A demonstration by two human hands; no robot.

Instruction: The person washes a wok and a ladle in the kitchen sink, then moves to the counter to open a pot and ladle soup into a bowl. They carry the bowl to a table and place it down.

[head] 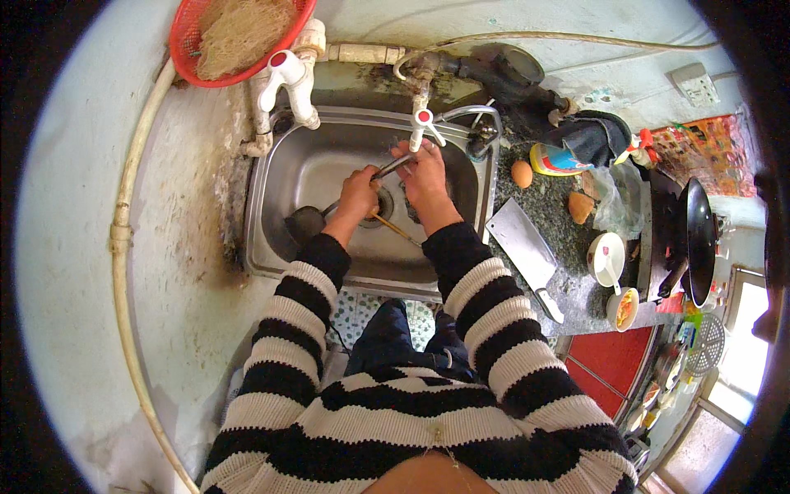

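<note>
Over the stainless steel sink (308, 179), my left hand (359, 194) grips the dark handle of a metal utensil (389, 168). Its dark rounded head (305, 223), which looks like a ladle, hangs low at the sink's left side. My right hand (423, 170) holds the handle's upper end, close under the spout of a white plastic tap (421, 126) with a red cap. A thin yellowish stick (398, 230) lies in the basin by the drain (378, 207), partly hidden by my left hand.
Right of the sink, a cleaver (524, 244), an egg (521, 174), bowls (606, 256) and a plastic bag (619, 200) lie on the stone counter (568, 238). A wok (698, 242) stands farther right. Another white tap (293, 89) and a red basket (185, 43) are at the upper left.
</note>
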